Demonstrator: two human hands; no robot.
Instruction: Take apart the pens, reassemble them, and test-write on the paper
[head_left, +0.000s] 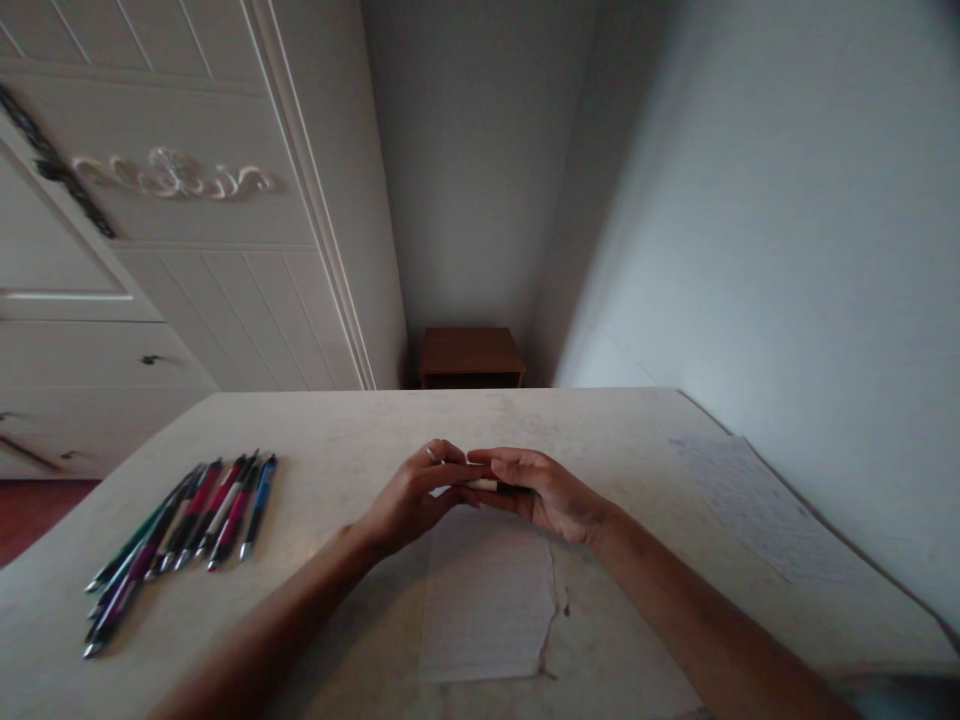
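Note:
Both hands meet over the middle of the table around a slim pen point(482, 485) with a whitish section and a dark end. My left hand point(420, 490), with a ring on one finger, pinches its left side. The fingers of my right hand point(551, 492) are curled around the dark right end. Parts of the pen are hidden by the fingers. Just below the hands lies a lined sheet of paper point(487, 605) with a torn right edge. To the left, several click pens point(202, 515) in red, blue, green, purple and black lie side by side in a loose group.
The white table point(360, 430) bears a second, written-on sheet point(757, 505) at its right, near the wall point(787, 250). Beyond the far edge is a brown wooden stand point(472, 350). A white cabinet point(225, 230) stands at the left. Small scraps point(567, 607) lie beside the torn paper.

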